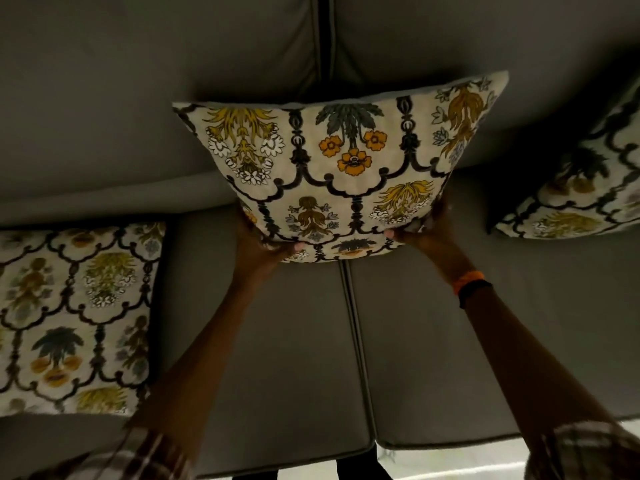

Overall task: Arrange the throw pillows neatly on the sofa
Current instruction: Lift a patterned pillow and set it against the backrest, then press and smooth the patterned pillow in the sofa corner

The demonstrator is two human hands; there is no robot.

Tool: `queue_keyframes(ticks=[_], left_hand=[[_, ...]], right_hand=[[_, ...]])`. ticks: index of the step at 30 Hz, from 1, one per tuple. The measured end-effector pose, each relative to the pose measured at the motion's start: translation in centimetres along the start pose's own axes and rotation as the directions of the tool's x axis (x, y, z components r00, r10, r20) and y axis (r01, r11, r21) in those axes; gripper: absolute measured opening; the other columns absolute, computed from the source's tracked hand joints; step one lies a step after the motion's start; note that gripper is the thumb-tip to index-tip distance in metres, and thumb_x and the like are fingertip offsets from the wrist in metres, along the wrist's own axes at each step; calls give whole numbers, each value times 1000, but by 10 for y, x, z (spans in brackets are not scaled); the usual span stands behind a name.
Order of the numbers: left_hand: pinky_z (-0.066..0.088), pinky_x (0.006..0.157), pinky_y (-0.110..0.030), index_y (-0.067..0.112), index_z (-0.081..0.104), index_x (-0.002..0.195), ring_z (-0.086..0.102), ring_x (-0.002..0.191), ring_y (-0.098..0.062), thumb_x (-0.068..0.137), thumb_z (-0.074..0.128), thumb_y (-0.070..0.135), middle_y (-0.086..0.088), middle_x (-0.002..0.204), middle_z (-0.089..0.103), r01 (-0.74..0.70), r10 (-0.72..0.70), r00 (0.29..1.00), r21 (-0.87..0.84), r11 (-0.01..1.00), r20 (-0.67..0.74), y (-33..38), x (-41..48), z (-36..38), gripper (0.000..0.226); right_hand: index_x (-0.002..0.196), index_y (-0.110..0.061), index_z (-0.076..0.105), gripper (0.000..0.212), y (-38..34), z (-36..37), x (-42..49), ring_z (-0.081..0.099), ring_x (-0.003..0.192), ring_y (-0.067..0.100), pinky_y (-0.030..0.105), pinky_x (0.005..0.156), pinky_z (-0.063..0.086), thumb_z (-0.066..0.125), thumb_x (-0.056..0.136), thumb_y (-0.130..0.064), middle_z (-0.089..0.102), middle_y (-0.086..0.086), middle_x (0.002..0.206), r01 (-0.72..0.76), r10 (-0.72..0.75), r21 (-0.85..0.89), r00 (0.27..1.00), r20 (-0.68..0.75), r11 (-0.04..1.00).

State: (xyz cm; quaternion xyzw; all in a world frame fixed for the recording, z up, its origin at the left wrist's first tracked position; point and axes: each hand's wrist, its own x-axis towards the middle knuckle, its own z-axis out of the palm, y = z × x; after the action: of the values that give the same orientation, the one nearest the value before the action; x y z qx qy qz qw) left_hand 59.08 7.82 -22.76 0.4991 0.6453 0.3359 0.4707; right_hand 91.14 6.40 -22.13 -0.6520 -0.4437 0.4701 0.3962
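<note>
A cream throw pillow with yellow, orange and dark floral print, the middle pillow (343, 168), is held up against the grey sofa's backrest (138, 98), over the seam between the two back cushions. My left hand (263, 247) grips its lower left corner and my right hand (426, 230) grips its lower right corner. A matching left pillow (76, 317) lies flat on the left seat cushion. A third matching right pillow (585, 181) leans against the backrest at the right edge, partly cut off.
The grey seat cushions (277, 341) meet at a seam below the held pillow. An orange and black band (471, 282) sits on my right wrist. Pale floor (450, 462) shows past the sofa's front edge.
</note>
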Motion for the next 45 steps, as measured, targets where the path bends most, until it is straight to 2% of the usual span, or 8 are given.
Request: queue_keyframes(ticks=[6,19,23,27,31,36,41,45], left_hand=[[29,120,-37,26,8,160,22,154,-24,70,90,43,-4,169,13,114,-90,989,223,968,-118,-18,-67,-41,123],[33,115,-67,10,33,154,28,149,-43,85,54,62,-23,160,29,0,197,958,684,729,-209,-156,-93,-407,89],[8,124,-66,23,11,161,6,156,-42,60,63,77,-19,168,8,424,-318,902,462,779,-292,-186,-56,-501,126],[16,126,-59,22,1,161,17,154,-39,43,65,89,-11,168,16,381,-368,922,454,805,-121,-196,-40,-492,150],[33,122,-48,23,18,157,36,147,-34,49,89,69,-9,161,37,560,-560,827,153,814,-48,-208,-25,-500,138],[43,117,-40,20,29,154,46,141,-21,52,101,25,0,152,46,333,-336,941,-58,941,-38,-201,-32,-522,125],[51,81,0,12,26,155,54,124,5,65,90,-7,9,146,49,91,-145,957,-211,973,-253,-174,-35,-536,112],[51,111,-35,16,28,155,53,134,-1,60,100,20,5,151,50,63,-93,976,-148,987,-199,-171,3,-549,120]], right_hand=[[166,-16,21,119,3,97,-94,30,157,30,48,129,31,96,74,-26,27,12,170,-329,286,-76,896,-341,941],[168,-17,16,105,-86,500,-189,27,159,31,42,126,31,82,89,-38,20,9,173,-316,323,-96,944,70,944],[159,-19,35,106,-77,555,-176,57,139,27,50,114,50,92,75,-46,55,5,154,-403,405,-39,913,49,914],[138,-19,63,67,-65,553,-146,74,106,4,20,84,62,93,78,-23,72,-3,128,-439,444,-69,874,196,896],[150,-24,48,109,-55,548,-132,66,129,20,46,110,55,105,58,-38,64,0,145,-423,433,-92,874,221,901],[135,-26,56,83,-117,561,-157,69,102,-18,9,82,59,88,71,14,66,-16,123,-221,220,-12,964,148,975],[164,-4,14,131,-163,561,-146,41,145,4,23,122,35,98,64,-2,41,0,161,-20,21,-66,1000,14,998],[163,-1,7,137,-170,566,-114,34,149,8,15,124,32,100,63,-6,28,5,165,111,-104,-126,993,59,986]])
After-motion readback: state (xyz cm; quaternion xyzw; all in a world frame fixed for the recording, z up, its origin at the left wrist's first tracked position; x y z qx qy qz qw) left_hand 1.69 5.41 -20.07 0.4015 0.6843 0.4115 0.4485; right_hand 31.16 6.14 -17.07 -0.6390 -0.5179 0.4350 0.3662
